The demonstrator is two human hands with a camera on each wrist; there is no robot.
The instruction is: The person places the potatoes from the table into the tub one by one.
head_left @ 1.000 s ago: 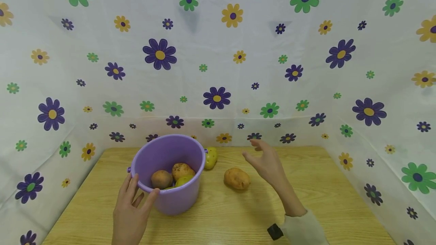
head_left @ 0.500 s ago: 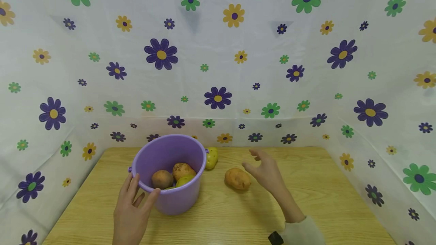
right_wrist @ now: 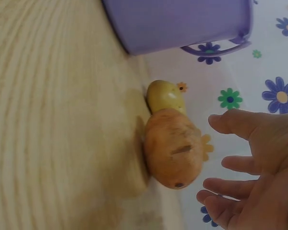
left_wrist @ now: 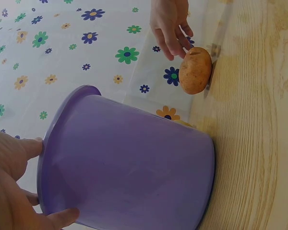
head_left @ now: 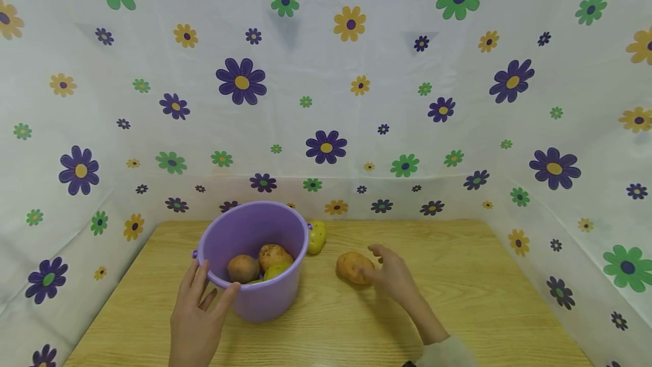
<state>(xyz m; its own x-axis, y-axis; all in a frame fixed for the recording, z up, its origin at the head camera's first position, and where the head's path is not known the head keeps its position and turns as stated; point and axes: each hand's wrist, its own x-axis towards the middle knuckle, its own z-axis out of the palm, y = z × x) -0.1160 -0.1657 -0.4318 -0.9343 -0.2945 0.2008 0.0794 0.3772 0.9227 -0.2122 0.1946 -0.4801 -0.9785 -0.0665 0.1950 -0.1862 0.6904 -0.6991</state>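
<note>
A purple bucket [head_left: 270,293] stands on the table. My left hand [head_left: 196,319] rests its fingertips and thumb on the near left of the rim, the fingers fairly straight. Inside lie two brown potatoes, one at the left [head_left: 242,269] and one at the right [head_left: 274,255], and a yellow-green rounded piece [head_left: 277,270], partly hidden by the rim. Right of the bucket a potato [head_left: 351,268] lies on the table. My right hand [head_left: 394,276] is just right of it, fingers spread and loosely bent. In the right wrist view a gap shows between this hand [right_wrist: 264,167] and the potato [right_wrist: 174,149].
A shiny yellow, spotted, rounded object [head_left: 317,237] lies behind the bucket's right side, partly covered by it. The bucket's handle [right_wrist: 218,50] hangs at its side. A white flowered cloth [head_left: 326,101] encloses the back and sides of the wooden table [head_left: 316,338].
My right hand has come down and closer to the loose potato, its thumb now overlapping the potato in the head view. The left hand and the bucket have stayed put.
</note>
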